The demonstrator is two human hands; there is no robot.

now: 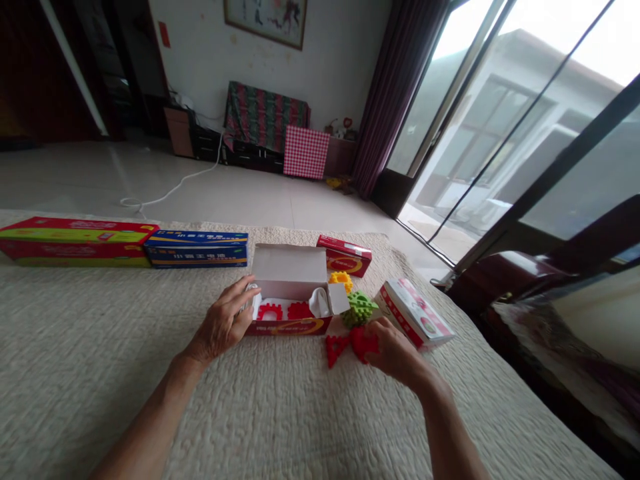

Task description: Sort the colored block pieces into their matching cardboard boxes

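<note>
The open box (290,328) is held at its left end by the left hand (226,319), half curled around the edge, apparently so that it is kept from sliding. Its lid (290,263) is tipped back, so the red pieces (271,312) inside are left exposed. On the quilted cover (280,407) just to its right, a red block (360,343) is grasped by the bent fingers of the right hand (393,348), beside a red triangle (337,348) and green blocks (358,309), seemingly kept within easy reach.
</note>
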